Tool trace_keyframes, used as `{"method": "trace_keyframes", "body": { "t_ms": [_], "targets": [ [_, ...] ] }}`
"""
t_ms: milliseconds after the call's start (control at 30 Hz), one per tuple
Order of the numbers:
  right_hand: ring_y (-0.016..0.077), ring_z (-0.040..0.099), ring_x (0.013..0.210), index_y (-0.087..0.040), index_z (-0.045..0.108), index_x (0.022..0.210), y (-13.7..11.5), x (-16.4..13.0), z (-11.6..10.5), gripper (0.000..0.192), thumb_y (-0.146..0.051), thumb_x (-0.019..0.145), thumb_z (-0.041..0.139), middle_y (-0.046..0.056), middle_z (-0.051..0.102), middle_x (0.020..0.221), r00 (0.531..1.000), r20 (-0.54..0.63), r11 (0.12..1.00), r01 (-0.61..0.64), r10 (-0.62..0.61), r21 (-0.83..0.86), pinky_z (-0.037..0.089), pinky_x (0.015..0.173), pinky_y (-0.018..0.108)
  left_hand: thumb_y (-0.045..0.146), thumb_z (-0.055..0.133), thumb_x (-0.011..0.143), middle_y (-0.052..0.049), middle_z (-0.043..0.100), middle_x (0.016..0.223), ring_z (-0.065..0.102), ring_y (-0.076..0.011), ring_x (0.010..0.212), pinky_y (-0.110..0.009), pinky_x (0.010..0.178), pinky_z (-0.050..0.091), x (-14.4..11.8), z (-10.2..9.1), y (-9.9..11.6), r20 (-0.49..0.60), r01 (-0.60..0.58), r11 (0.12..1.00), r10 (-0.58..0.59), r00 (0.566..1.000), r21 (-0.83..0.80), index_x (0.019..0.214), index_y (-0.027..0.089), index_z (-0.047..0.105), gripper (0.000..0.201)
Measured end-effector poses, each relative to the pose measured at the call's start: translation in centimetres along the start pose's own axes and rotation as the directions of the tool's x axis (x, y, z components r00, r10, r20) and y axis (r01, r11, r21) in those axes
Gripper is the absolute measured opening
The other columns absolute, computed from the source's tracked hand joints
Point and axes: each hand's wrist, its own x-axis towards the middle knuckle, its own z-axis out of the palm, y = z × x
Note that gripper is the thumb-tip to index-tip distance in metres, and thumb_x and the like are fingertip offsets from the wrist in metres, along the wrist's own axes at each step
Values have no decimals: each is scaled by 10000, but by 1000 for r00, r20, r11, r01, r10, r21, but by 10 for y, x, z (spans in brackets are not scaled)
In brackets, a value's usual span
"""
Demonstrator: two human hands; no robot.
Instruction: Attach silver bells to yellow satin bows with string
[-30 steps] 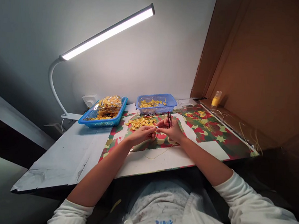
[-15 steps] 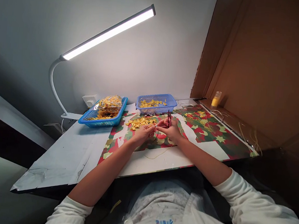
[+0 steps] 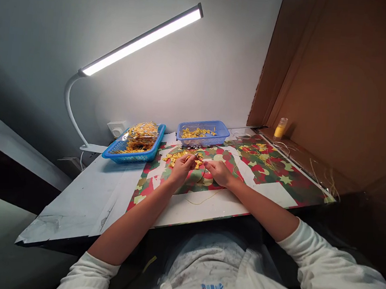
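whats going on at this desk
A person sits at a table under a lit desk lamp, handling small gold pieces. The left hand reaches into a loose pile of gold pieces on the red and green patterned mat. The right hand rests on the mat beside it; what it pinches is too small to tell. Behind them stand two blue baskets with more gold pieces, and a small yellow bottle far right.

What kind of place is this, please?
Probably a small craft or piecework bench: a clamp-on desk lamp, blue baskets of small yellow pieces, and a loose pile of them by the left hand.
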Motion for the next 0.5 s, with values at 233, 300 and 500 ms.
{"method": "trace_keyframes", "body": {
  "t_ms": [233,300,500],
  "targets": [
    [118,299,534,-206,265,560,1,1,-1,534,-620,896,287,-24,319,534,999,-21,999,-41,40,-26,193,533,285,476,734,650,46,482,498,411,-80,497,-223,502,327,-2,1,2,13,41,999,-41,999,-10,632,161,568,357],
    [113,281,521,-208,239,561,2,1,-1,534,-617,902,281,-29,288,530,998,-14,998,-59,59,-19,195,523,284,464,730,659,40,485,502,410,-75,492,-223,498,322,-2,0,2,15,64,998,-63,998,-11,609,156,558,356],
    [103,273,506,-205,238,548,1,1,-2,514,-566,902,324,-36,269,518,995,3,995,-98,98,-24,190,514,282,457,743,653,35,488,508,406,-64,478,-219,494,316,-1,-1,0,24,126,992,-125,992,-21,595,150,544,371]
  ]
}}
